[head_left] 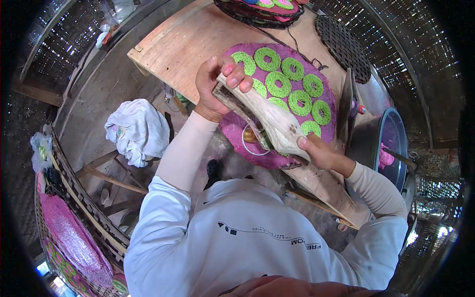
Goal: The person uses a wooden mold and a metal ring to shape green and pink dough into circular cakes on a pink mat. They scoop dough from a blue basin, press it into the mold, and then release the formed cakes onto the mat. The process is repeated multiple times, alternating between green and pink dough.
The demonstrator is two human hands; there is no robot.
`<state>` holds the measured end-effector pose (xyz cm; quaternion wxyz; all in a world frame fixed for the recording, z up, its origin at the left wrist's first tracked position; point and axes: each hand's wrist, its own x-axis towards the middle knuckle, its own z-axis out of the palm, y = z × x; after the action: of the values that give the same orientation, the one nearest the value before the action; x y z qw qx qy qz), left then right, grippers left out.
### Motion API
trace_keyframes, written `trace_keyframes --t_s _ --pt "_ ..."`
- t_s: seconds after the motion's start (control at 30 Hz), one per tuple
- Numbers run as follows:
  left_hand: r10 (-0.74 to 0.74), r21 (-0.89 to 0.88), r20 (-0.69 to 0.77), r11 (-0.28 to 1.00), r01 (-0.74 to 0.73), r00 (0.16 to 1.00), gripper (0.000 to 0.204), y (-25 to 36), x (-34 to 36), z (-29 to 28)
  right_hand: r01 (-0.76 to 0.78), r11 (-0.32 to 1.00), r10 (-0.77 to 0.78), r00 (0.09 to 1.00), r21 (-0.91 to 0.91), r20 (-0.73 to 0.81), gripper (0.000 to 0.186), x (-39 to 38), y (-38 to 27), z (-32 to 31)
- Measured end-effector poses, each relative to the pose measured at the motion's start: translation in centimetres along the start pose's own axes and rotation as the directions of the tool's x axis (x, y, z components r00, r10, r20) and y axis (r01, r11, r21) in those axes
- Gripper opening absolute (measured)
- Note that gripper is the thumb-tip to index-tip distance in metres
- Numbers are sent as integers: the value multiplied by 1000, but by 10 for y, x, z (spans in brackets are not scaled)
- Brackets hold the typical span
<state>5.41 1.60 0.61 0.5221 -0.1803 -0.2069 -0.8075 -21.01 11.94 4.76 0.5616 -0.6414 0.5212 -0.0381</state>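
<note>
Both hands grip a pale wooden noodle press (274,116), held aslant over the near part of a round purple mat (233,132). My left hand (213,88) is closed round its upper left end, fingers curled over the wood. At the lower right end, my right hand (324,154) is closed with the thumb on top; its fingers are mostly hidden. A brass-coloured part (250,135) and a thin white ring (244,143) show below the press. Several bright green rings of stringy dough (278,84) lie on the mat, some partly covered by the press.
The mat rests on a wooden table (178,49). Stacked round trays (262,16) stand at its far edge, beside a dark woven disc (343,48). A blue tub (393,143) with pink stuff is at right. White cloth (138,128) lies left; a pink-covered tray (74,237) sits lower left.
</note>
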Motion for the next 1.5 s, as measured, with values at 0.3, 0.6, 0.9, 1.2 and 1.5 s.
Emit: trace_keyframes --t_s 0.3,0.6,0.9,1.2,1.5 --pt "39 -19 -312 999 -47 949 30 -28 -10 0 -190 973 186 982 -133 -42 74 -22 -19 -20" --pt "84 102 -201 993 -64 976 33 -14 6 -7 -237 912 173 963 -335 -208 73 -12 -36 -22" --pt "126 170 -354 983 -69 927 33 7 -19 3 -209 941 174 973 -266 -151 77 -1 -48 5" --pt "18 108 -285 994 13 958 61 -20 -8 39 -204 951 147 960 -233 -239 69 -38 -37 -14" --pt "10 993 68 -102 -66 998 49 -39 -14 68 79 631 -156 987 772 27 51 -12 -37 -1"
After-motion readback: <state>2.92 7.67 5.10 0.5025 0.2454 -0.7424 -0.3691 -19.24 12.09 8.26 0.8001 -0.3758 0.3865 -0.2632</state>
